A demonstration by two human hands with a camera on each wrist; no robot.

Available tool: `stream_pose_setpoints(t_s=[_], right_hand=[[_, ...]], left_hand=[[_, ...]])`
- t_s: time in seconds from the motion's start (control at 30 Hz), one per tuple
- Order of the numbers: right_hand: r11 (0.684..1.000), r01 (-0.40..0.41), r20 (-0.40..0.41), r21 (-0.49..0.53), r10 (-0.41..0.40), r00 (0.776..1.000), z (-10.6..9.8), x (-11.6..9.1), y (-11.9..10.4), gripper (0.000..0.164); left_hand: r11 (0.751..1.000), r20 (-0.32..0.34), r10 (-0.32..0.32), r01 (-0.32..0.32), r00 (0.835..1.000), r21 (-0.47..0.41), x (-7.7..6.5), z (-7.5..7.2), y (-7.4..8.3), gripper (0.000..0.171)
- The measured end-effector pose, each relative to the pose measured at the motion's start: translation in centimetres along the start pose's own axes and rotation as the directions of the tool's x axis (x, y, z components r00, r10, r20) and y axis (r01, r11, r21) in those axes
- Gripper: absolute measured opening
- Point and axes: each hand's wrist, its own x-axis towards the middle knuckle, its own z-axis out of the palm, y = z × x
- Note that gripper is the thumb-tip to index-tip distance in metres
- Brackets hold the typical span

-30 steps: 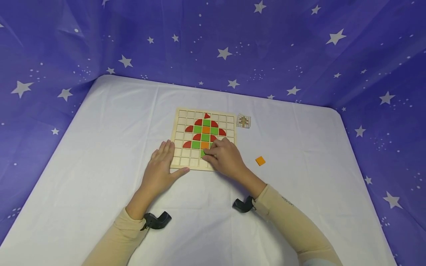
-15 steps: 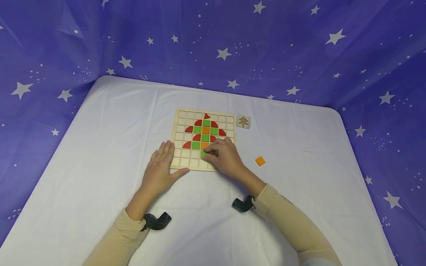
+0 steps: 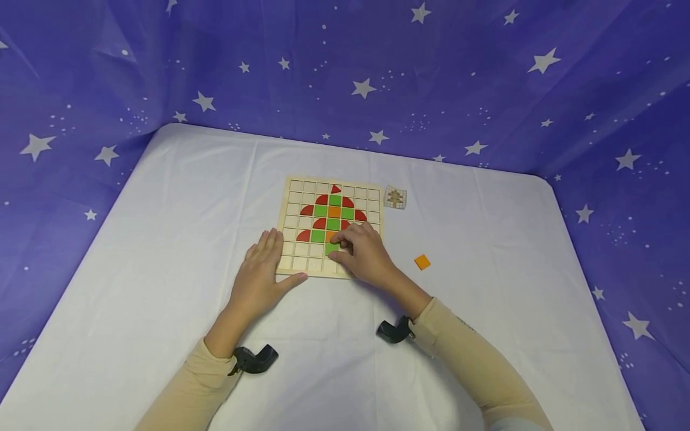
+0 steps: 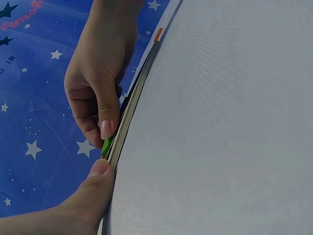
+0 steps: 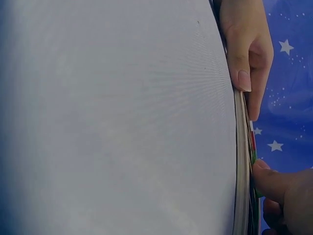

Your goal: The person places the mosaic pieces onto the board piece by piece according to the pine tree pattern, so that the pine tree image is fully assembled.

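Observation:
A wooden grid board (image 3: 302, 263) lies on the white table, with red, green and orange tiles forming a tree shape in its cells. My left hand (image 3: 257, 275) rests with straight fingers along the board's left edge, its thumb at the front edge. Over the lower right of the board, my right hand (image 3: 368, 254) pinches a green square tile (image 3: 331, 249) between thumb and fingers, just below an orange tile. That green piece (image 4: 106, 146) looks tilted in the left wrist view. My right hand hides the cells beneath it.
Beside the board's upper right corner lies a small pattern card (image 3: 395, 197) showing a tree. A loose orange square tile (image 3: 422, 262) lies on the white cloth (image 3: 485, 269) to the right. A purple star-patterned curtain (image 3: 302, 78) stands behind the table.
My right fingers have shifted very slightly about the green tile, which stays at the same cell. The left hand, the card and the loose orange tile keep their places.

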Motion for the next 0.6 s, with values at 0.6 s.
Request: stream_pose_setpoints(t_s=[0.6], right_hand=[[0.984,0.039,0.02,-0.174,-0.036,0.999,-0.85,-0.27,-0.63,0.027]], left_hand=[[1.0,-0.003,-0.002,0.002,1.0,-0.002,0.03,0.08,-0.01,0.107]])
